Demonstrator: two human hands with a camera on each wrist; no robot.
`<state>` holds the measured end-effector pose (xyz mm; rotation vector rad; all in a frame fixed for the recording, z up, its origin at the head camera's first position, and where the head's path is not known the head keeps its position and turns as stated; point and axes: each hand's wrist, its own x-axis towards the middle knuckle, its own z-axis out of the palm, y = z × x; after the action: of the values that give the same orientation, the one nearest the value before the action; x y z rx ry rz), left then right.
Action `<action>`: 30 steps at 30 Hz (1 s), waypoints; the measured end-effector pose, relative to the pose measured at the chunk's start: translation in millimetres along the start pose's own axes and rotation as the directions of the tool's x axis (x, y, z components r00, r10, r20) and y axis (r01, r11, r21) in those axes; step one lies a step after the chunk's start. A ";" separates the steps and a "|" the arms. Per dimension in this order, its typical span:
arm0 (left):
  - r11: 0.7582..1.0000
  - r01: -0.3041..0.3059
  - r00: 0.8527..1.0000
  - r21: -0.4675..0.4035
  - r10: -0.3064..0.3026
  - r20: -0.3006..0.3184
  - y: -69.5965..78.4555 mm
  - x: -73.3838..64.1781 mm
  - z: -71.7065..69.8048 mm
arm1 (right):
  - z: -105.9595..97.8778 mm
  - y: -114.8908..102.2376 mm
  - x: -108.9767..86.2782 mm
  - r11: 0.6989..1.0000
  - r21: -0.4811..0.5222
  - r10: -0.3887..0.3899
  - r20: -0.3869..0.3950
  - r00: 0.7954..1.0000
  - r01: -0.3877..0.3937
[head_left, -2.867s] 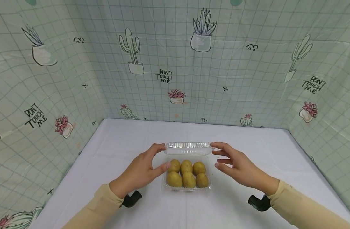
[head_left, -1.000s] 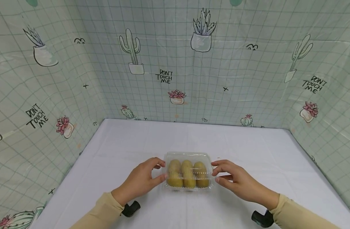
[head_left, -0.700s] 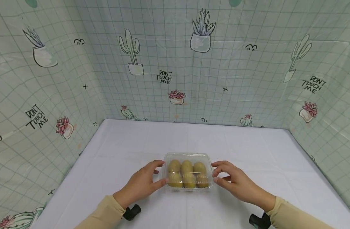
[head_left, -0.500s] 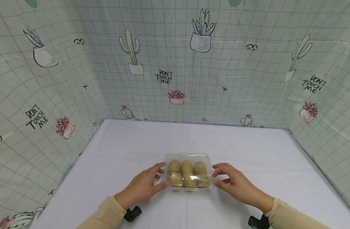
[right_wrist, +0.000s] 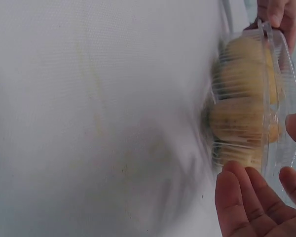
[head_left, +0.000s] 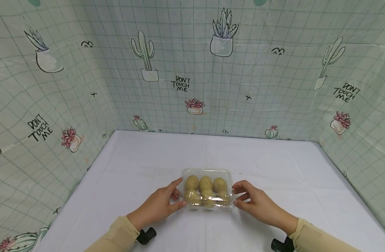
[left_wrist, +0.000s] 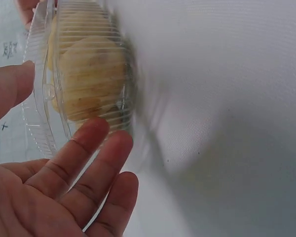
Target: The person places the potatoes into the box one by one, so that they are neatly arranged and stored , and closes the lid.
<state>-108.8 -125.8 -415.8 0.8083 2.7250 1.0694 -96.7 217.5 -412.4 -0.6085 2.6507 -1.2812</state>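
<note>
A clear plastic hinged box (head_left: 208,171) stands on the white table, its lid over several round yellow-brown fruits (head_left: 206,183). My left hand (head_left: 157,204) holds the box at its left side, with the thumb at the front corner and the index fingertip farther back. In the left wrist view the thumb (left_wrist: 24,81) meets the lid's edge, while other fingers (left_wrist: 96,163) lie along the ribbed lower wall. My right hand (head_left: 258,203) holds the right side, thumb and forefinger bent at the rim. A narrow gap shows between lid rim and base rim in the left wrist view.
White cloth covers the table (head_left: 142,150). A pale green grid curtain (head_left: 198,70) with cactus drawings encloses the back and both sides. A black wrist mount (head_left: 146,236) sits under the left wrist, another (head_left: 282,244) under the right.
The lid, at first tilted up behind the fruits, has come forward and down over them. Both hands have moved nearer with it, from the back corners to the box's sides.
</note>
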 end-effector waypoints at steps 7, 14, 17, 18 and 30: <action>0.998 0.034 0.999 -0.058 -0.032 0.041 -2.6 3.2 -1.4 | -1.3 -1.7 -0.2 0.998 0.065 0.017 0.046 0.999 -0.020; 0.990 0.058 0.997 -0.128 -0.052 0.049 -4.0 4.7 0.3 | -1.7 -1.8 1.7 0.995 0.092 0.035 0.069 0.997 -0.041; 0.986 0.058 0.997 -0.154 -0.050 0.052 -3.8 4.9 0.5 | -2.1 -0.4 3.1 0.989 0.138 0.048 0.090 0.995 -0.061; 0.986 0.057 0.997 -0.160 -0.049 0.053 -3.6 4.9 0.6 | -2.3 0.0 3.4 0.985 0.159 0.052 0.098 0.994 -0.067; 0.965 0.083 0.996 -0.250 -0.069 0.063 -1.1 6.1 1.1 | -2.6 2.4 5.4 0.942 0.312 0.074 0.164 0.984 -0.123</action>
<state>-114.2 -122.7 -416.7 0.6758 2.4847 1.3216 -103.1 218.5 -412.3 -0.4930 2.2534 -1.5263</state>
